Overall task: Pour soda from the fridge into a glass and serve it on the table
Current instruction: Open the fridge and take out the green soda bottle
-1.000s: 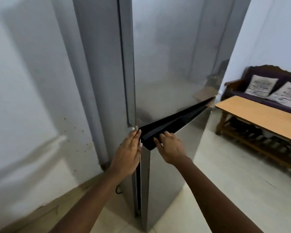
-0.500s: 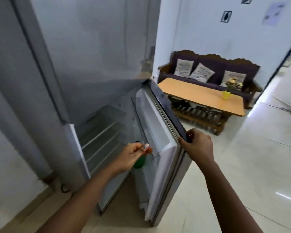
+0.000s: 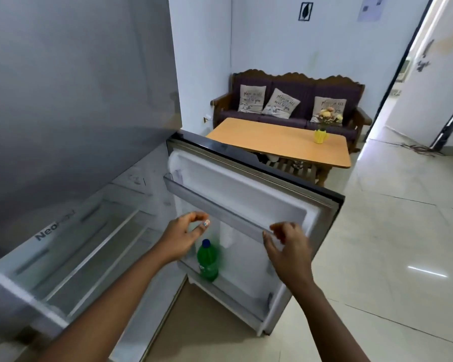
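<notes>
The grey fridge's lower door (image 3: 246, 189) stands swung wide open. A green soda bottle (image 3: 207, 262) with a blue cap stands upright in the bottom door shelf. My left hand (image 3: 183, 237) hovers just above and left of the bottle, fingers loosely curled, holding nothing. My right hand (image 3: 289, 246) hangs free in front of the upper door rack (image 3: 215, 207), fingers loosely curled and empty. The wooden table (image 3: 280, 142) stands beyond the door. No glass is in view.
Bare shelves (image 3: 84, 254) fill the fridge's lower compartment. A yellow vase with flowers (image 3: 321, 134) sits on the table. A dark sofa with three cushions (image 3: 285, 103) lines the far wall. A doorway (image 3: 413, 82) opens at right across the tiled floor.
The fridge door swung fully open. My right hand let go of the door edge and now hangs free. My left hand stays near the bottle.
</notes>
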